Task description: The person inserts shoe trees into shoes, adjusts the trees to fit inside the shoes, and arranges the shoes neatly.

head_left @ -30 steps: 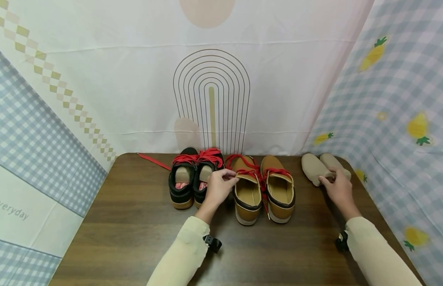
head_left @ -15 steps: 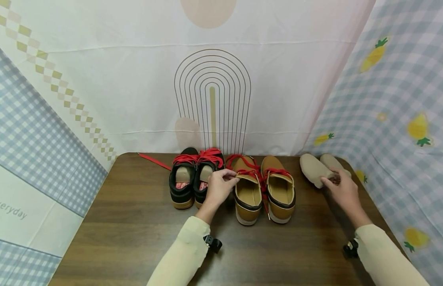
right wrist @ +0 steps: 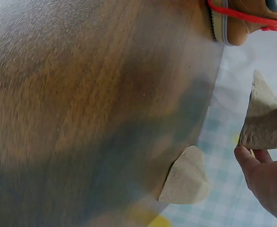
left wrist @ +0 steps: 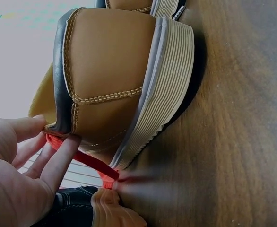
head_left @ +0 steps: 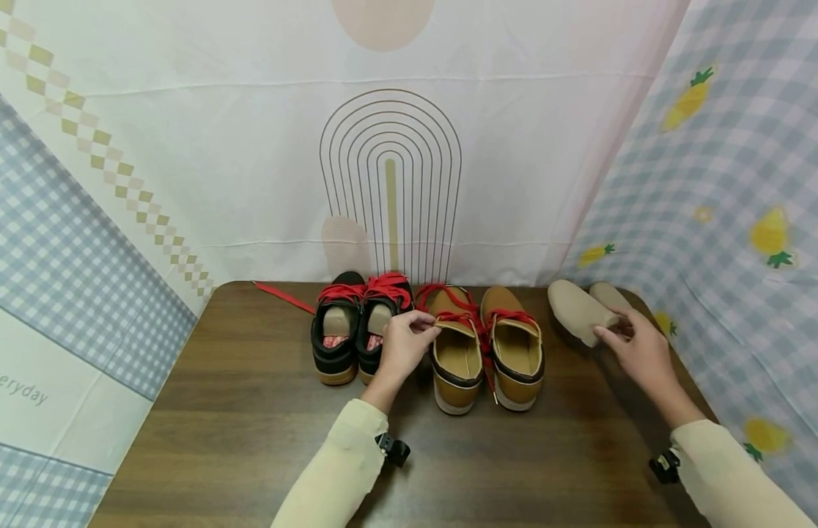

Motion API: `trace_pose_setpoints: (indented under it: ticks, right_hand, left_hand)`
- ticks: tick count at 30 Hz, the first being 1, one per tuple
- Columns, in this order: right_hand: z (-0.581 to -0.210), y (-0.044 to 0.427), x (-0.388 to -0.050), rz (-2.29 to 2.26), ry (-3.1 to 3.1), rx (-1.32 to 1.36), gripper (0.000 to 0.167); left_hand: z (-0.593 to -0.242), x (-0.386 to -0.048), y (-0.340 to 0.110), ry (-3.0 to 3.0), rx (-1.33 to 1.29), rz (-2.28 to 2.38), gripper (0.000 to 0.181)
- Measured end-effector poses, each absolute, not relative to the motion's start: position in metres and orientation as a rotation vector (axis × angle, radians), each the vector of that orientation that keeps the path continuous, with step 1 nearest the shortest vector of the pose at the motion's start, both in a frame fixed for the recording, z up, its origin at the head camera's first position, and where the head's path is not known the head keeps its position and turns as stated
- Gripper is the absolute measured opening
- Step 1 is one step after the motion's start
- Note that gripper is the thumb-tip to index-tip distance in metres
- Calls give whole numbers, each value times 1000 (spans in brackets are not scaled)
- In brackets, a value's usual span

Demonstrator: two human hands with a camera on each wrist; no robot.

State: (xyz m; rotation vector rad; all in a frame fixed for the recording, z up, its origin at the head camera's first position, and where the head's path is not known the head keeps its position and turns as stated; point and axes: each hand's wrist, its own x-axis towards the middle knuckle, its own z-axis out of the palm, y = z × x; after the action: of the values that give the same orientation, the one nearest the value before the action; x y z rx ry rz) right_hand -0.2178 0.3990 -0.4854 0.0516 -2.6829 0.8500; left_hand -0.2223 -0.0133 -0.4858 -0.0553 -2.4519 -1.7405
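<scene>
My left hand pinches the upper edge of the left brown shoe near its laces. In the left wrist view, thumb and fingers hold that shoe's collar edge beside a red lace. Its twin, the right brown shoe, stands alongside, hollow inside. At the right, my right hand grips a beige shoe insert, toe-shaped, by its wide end. The right wrist view shows the insert raised off the table. A second beige insert lies near the table's edge, partly behind the hand in the head view.
To the left stands a pair of black shoes with red laces and beige inserts inside. One red lace end trails along the back edge of the wooden table. Cloth backdrops rise behind and at both sides.
My right hand has lifted the beige insert slightly and drawn it a little left, away from the second insert. The left hand has kept its hold on the brown shoe.
</scene>
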Motion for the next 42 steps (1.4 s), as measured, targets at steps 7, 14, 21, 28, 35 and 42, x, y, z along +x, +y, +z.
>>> trace_pose_setpoints:
  ticks: [7, 14, 21, 28, 35, 42]
  right_hand:
    - [-478, 396, -214, 862, -2647, 109, 53]
    - [-464, 389, -207, 873, -2620, 182, 51]
    - [-448, 375, -201, 908, -2626, 239, 53]
    - [-440, 362, -197, 931, -2598, 303, 52]
    - [-435, 353, -193, 933, -2552, 372, 51]
    - [-427, 345, -188, 864, -2571, 446, 49]
  left_hand:
    - [-486, -222, -13, -2454, -48, -1703, 9]
    - [-486, -224, -14, -2455, -69, -1710, 9]
    - [-485, -225, -14, -2464, -76, -1712, 8]
    - [-485, -223, -15, -2458, -79, -1741, 9]
    - [-486, -223, -15, -2451, -80, -1763, 9]
    - [-486, -222, -14, -2449, -79, -1771, 9]
